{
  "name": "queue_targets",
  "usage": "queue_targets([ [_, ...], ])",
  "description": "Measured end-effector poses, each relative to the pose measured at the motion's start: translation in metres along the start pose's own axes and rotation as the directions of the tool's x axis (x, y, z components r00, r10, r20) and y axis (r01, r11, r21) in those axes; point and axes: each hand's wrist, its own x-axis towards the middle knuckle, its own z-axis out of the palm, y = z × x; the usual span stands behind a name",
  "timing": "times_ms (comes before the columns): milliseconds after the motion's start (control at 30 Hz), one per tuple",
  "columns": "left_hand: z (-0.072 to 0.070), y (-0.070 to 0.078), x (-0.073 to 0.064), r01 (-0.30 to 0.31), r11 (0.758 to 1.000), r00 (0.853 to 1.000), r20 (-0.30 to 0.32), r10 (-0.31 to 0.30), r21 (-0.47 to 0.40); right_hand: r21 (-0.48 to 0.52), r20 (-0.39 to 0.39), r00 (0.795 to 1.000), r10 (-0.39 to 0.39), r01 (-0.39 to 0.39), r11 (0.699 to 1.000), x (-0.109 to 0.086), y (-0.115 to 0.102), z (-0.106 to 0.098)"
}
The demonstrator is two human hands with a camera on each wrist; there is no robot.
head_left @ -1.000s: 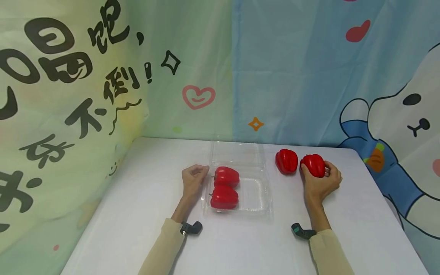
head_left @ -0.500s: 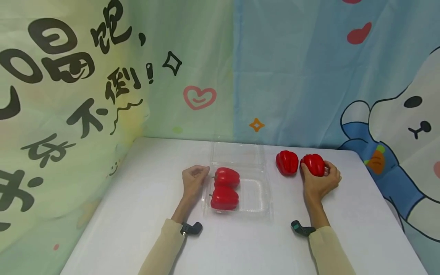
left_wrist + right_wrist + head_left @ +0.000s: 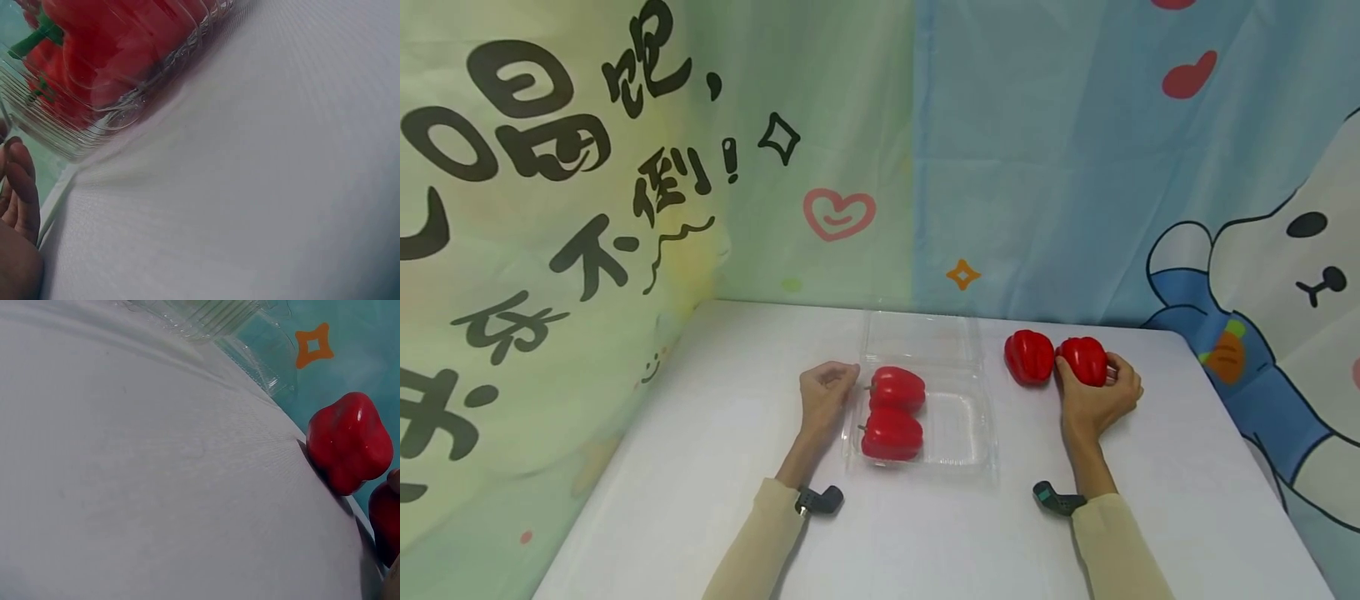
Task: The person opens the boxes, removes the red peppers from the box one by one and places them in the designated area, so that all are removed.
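My right hand (image 3: 1097, 402) grips a red bell pepper (image 3: 1084, 358) at the back right of the table, thumb on its left side. Just left of it lies another red bell pepper (image 3: 1029, 357), also seen in the right wrist view (image 3: 350, 440). Two more red peppers with green stems, a rear one (image 3: 897, 389) and a front one (image 3: 891, 434), lie in the left half of an open clear plastic clamshell box (image 3: 958, 425). With curled fingers, my left hand (image 3: 825, 398) pinches the box's left rim; in the left wrist view those fingers (image 3: 24, 181) are partly cut off.
The box's clear lid (image 3: 921, 336) lies folded back toward the rear edge of the white table (image 3: 940, 533). Behind the table hangs a printed cloth (image 3: 842, 108) with lettering and a cartoon animal.
The head view has shifted slightly. Both hands keep their holds, and the peppers and box show no clear movement on the table.
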Motion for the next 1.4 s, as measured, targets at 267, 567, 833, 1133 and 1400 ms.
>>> queue_targets([
  [267,0.0004,0.0003,-0.0012,-0.003,1.0,1.0,-0.003,0.003,0.009,-0.023,0.021,1.0,0.005,-0.004,1.0,-0.0015,0.0,-0.0016],
  [567,0.0014,0.0009,-0.0011,-0.003,1.0,1.0,-0.013,0.003,0.027,-0.038,0.046,0.999,-0.014,0.016,0.999,-0.0042,-0.0043,-0.0046],
  [833,0.0007,0.0024,-0.0014,-0.014,1.0,1.0,-0.004,0.014,0.02,-0.057,0.059,0.998,-0.02,0.023,0.998,-0.0044,-0.0031,-0.0079],
  [1133,0.0014,0.0019,-0.0009,-0.014,1.0,1.0,-0.001,0.014,0.012,-0.055,0.059,0.998,-0.016,0.019,0.998,-0.0033,-0.0031,-0.0095],
  [1400,0.0011,0.0027,-0.0014,0.006,1.0,1.0,-0.002,-0.006,0.012,-0.05,0.051,0.999,-0.007,0.009,0.999,-0.0036,-0.0049,-0.0094],
])
